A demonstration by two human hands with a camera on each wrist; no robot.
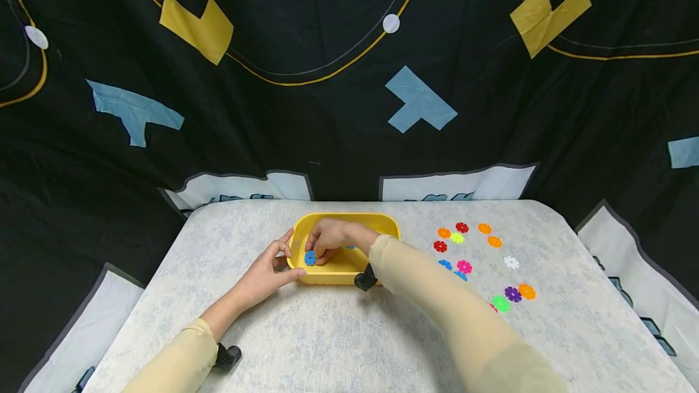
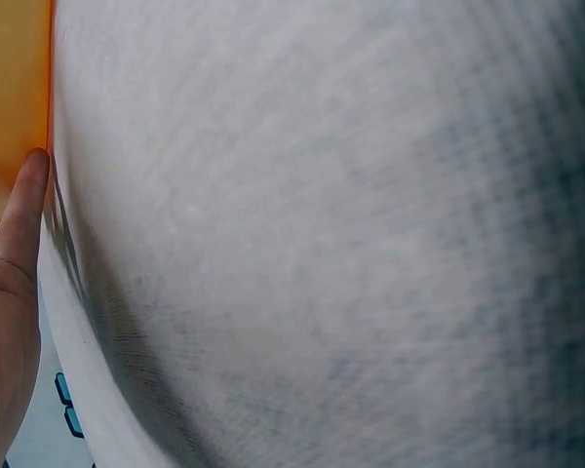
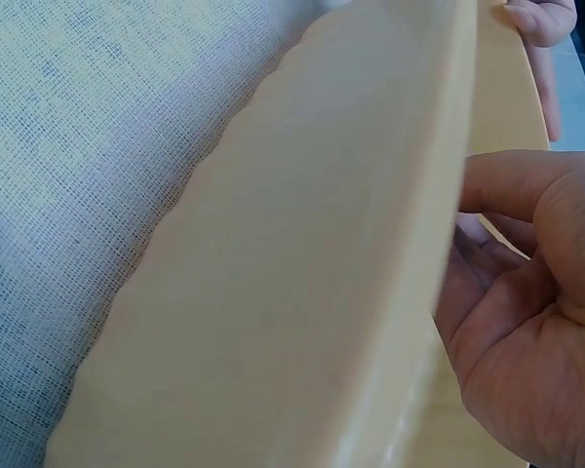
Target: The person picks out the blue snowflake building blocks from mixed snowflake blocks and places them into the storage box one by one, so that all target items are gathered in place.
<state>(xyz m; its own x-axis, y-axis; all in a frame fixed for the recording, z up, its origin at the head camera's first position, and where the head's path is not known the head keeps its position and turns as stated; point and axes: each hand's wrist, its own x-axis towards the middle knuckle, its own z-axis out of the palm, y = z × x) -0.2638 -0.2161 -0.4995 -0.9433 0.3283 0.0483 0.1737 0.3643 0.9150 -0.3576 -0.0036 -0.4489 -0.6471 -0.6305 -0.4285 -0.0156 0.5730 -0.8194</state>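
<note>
A yellow plastic bin (image 1: 349, 276) stands at the far middle of the table. My left hand (image 1: 267, 275) grips its near left corner, thumb along the front wall and fingers at the left rim. In the left wrist view the thumb (image 2: 24, 210) lies against the bin's wall. Inside the bin, my right hand (image 1: 330, 238) pinches a blue notched plastic disc (image 1: 310, 258) near the left end. More blue (image 1: 351, 247) shows beneath the right wrist, mostly covered. The right wrist view shows curled right fingers (image 3: 512, 185) behind the bin wall (image 3: 302, 195); the disc is hidden there.
Loose notched discs lie scattered to the right: several orange ones (image 1: 494, 242), a red (image 1: 440, 247), pink (image 1: 464, 267), purple (image 1: 513, 294), green (image 1: 500, 303) and white one (image 1: 511, 262). The right sleeve (image 1: 437, 302) crosses in front of some. A black cloth (image 1: 349, 138) hangs behind the table.
</note>
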